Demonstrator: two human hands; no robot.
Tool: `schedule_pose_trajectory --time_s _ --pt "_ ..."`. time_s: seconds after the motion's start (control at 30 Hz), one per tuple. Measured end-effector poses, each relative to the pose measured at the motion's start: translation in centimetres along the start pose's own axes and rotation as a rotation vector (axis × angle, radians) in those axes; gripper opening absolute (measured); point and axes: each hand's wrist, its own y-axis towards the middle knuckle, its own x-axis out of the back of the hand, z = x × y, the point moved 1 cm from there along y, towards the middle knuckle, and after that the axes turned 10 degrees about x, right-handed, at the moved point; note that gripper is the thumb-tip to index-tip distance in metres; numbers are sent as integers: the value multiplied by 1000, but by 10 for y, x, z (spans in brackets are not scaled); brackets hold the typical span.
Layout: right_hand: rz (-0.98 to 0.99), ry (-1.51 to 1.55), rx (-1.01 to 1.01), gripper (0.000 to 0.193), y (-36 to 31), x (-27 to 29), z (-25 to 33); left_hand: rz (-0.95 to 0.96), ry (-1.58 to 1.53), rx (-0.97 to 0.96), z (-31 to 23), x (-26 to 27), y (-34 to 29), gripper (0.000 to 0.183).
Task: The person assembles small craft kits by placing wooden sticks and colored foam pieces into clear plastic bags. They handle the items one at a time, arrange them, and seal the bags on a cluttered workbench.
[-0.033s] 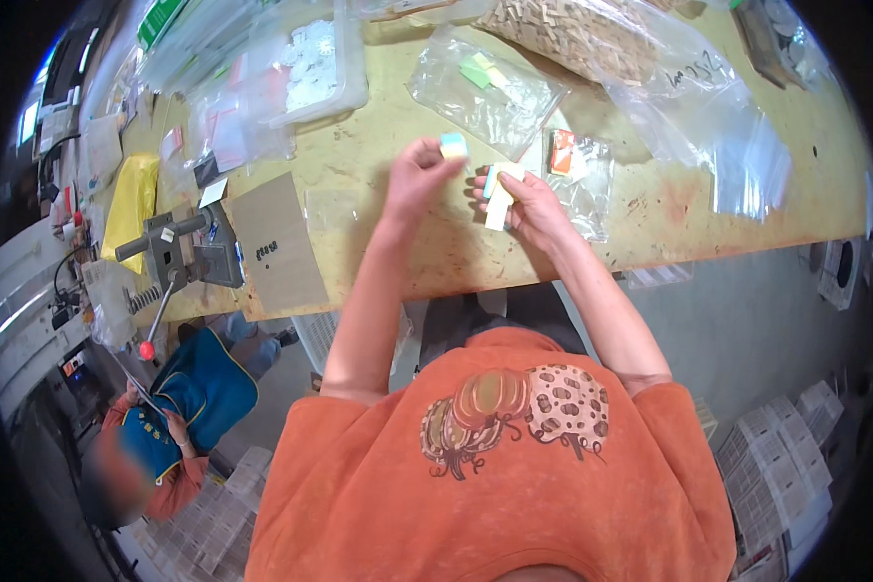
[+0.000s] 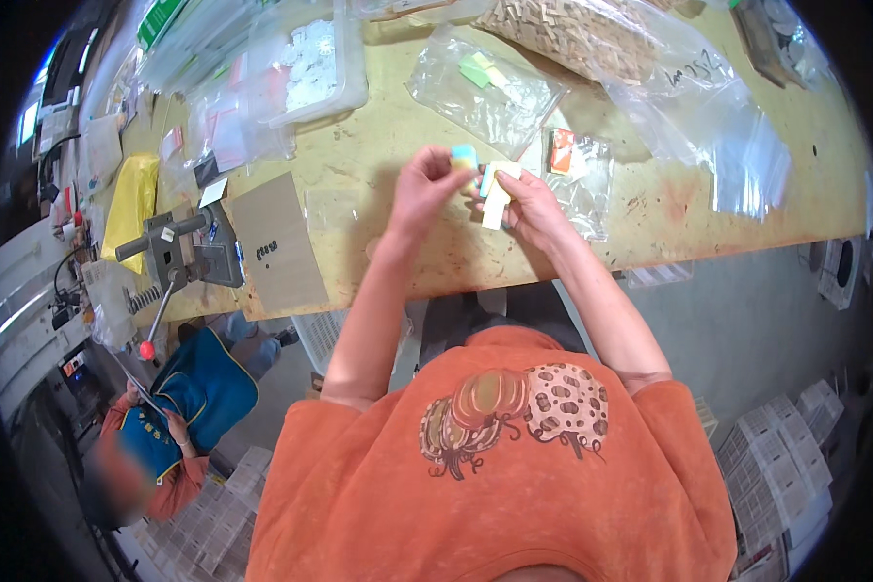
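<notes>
My left hand (image 2: 423,191) pinches a small rectangular piece (image 2: 464,155), light blue at its top and yellow below. Just to its right, my right hand (image 2: 535,206) is closed on several flat pale-yellow and light-blue pieces (image 2: 496,206), fanned at an angle, with the thumb on top. The two hands nearly meet above the table. Beyond them lies a clear plastic bag (image 2: 456,97) with green and pale-yellow pieces in it. Right of my right hand, a small orange-red packet (image 2: 562,152) rests at a second clear bag (image 2: 590,199).
A lever press (image 2: 186,254) stands left, near a brown board (image 2: 279,247) on the worn yellow table (image 2: 398,254). A tub (image 2: 354,82) of white parts is at the back left. A big bag of wooden pieces (image 2: 577,39) lies at the back. Another person (image 2: 170,417) sits lower left.
My left hand has shifted slightly right and tilted, bringing its blue-and-yellow piece closer to those in my right hand. My right hand's pieces have tilted slightly.
</notes>
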Motion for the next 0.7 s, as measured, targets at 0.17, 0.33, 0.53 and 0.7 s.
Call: schedule_pose_trajectory --time_s 0.17,0.33,0.53,0.7 --pt "10 12 -40 25 -3 -19 -8 -107 248 -96 7 -18 -33 29" --pt "93 25 -86 28 -18 -42 -3 -232 444 -136 0 -14 -44 37" --pt "73 -182 -110 27 -25 -55 -2 -246 804 -328 -11 -9 -67 67" --pt "82 -111 -243 27 -45 -86 14 -9 778 -714 -44 25 -104 112"
